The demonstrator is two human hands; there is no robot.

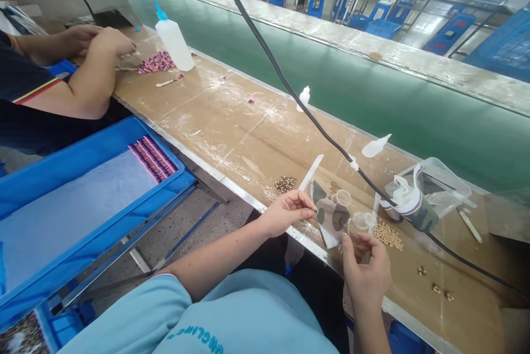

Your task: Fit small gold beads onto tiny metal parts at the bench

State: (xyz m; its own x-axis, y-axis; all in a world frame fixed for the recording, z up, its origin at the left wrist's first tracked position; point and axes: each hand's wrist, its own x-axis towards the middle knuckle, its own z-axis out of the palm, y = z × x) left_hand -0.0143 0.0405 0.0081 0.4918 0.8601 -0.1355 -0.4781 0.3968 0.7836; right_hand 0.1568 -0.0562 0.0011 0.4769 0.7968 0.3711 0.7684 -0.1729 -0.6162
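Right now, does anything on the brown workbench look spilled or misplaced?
A small white plastic squeeze bottle lies on its side near the thick black cable, and a few small brass parts sit apart from the pile.

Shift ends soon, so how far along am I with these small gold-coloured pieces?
Possibly done: a few pieces lie apart at the right. In hand: left hand pinches a tiny piece, right hand beside it. Left: a small pile and a larger pile on the bench.

Small piece (315,210): pinched at the left hand (287,211) fingertips, too small to identify. Stained sheet (331,218): pale, dark-blotched, flat at the tabletop (248,133) near edge, 3 o'clock of that hand. Clear cup (362,220): shallow, upright, 12 o'clock of the right hand (366,274).
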